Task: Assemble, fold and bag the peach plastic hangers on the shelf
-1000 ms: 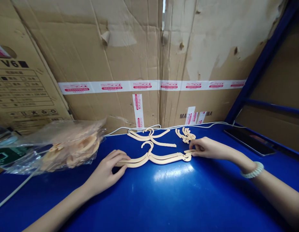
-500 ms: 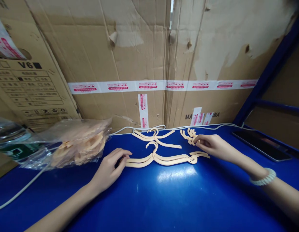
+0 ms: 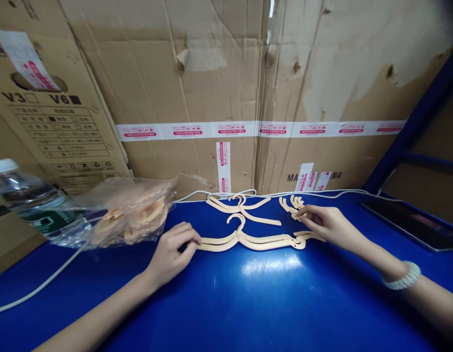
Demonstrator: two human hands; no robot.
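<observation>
A beige plastic clothes hanger point(image 3: 265, 243), its arms looking doubled, lies across the blue table. My left hand point(image 3: 177, 246) is closed with thumb and fingers pinching the left end of this hanger. My right hand point(image 3: 327, 225) is closed in a pinch over a small group of curved beige plastic pieces point(image 3: 292, 203); its fingertips are on one of them. Below that hand, another curved beige piece point(image 3: 310, 236) lies against the hanger's right end. Behind the front hanger rests a second beige hanger point(image 3: 255, 203) with its arms splayed apart.
To the left are a clear plastic bag point(image 3: 138, 215) of beige parts and a water bottle point(image 3: 43, 205). A dark phone-like slab point(image 3: 413, 227) lies at the right. White cable point(image 3: 336, 194) runs along cardboard boxes point(image 3: 197, 88) at the back.
The view has shifted slightly, so everything sits a little further right and more of the bottle shows. Both hands keep almost the same places and pinches.
</observation>
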